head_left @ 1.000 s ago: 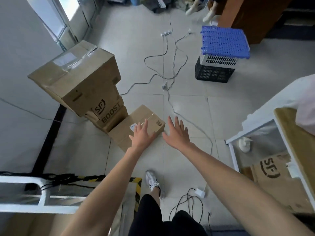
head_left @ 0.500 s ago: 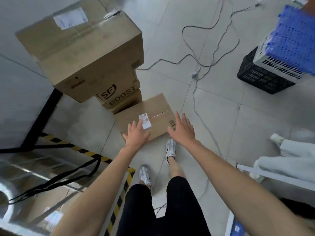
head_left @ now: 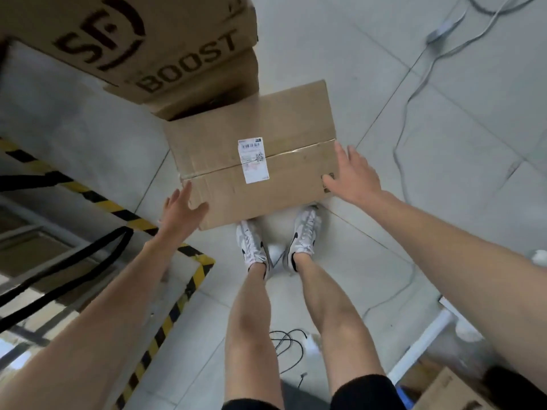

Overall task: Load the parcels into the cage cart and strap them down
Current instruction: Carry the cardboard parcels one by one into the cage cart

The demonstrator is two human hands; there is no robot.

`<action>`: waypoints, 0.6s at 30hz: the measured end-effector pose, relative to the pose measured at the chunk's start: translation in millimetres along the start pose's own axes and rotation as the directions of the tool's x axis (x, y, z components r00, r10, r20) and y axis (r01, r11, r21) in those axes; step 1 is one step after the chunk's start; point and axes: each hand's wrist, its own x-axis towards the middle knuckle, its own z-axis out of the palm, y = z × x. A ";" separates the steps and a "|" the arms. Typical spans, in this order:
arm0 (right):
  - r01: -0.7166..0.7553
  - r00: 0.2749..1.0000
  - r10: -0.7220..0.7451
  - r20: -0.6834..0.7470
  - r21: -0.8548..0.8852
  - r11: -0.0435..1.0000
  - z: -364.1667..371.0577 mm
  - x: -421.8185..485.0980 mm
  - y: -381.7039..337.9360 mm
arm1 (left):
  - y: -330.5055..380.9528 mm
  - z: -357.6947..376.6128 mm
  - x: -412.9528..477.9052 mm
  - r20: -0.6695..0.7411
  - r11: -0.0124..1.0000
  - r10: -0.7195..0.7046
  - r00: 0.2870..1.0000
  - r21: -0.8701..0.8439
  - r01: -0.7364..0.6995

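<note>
A flat brown cardboard parcel (head_left: 284,119) with a white shipping label lies on the tiled floor just ahead of my feet. My left hand (head_left: 182,213) is at the parcel's near left corner, fingers straight, thumb touching the edge. My right hand (head_left: 353,176) reaches over the parcel's near right corner with fingers spread. Neither hand grips it. A stack of larger boxes printed "SF BOOST" (head_left: 165,51) stands right behind the parcel at the upper left.
A cart platform with yellow-black hazard edging (head_left: 165,324) and black straps (head_left: 74,261) lies at the left. Grey cables (head_left: 411,96) trail over the floor at the right. A white frame (head_left: 426,347) with another box (head_left: 450,392) sits at the bottom right.
I have stepped up to the parcel and bent over it. Both hands have dropped and spread apart to its near left and right corners.
</note>
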 end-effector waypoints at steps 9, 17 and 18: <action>-0.225 0.973 0.182 0.141 0.410 0.884 112.9 155.2 48.9 | -42.8 72.1 169.0 -0.004 0.966 -0.240 0.971 -0.099 0.239; -0.294 0.948 0.309 0.077 0.584 0.756 111.7 151.6 51.6 | -54.8 78.1 187.4 -0.067 0.891 -0.322 0.944 -0.359 0.279; -0.291 0.948 0.312 0.069 0.585 0.757 101.2 140.6 52.6 | -54.1 73.2 178.1 -0.067 0.895 -0.315 0.947 -0.354 0.273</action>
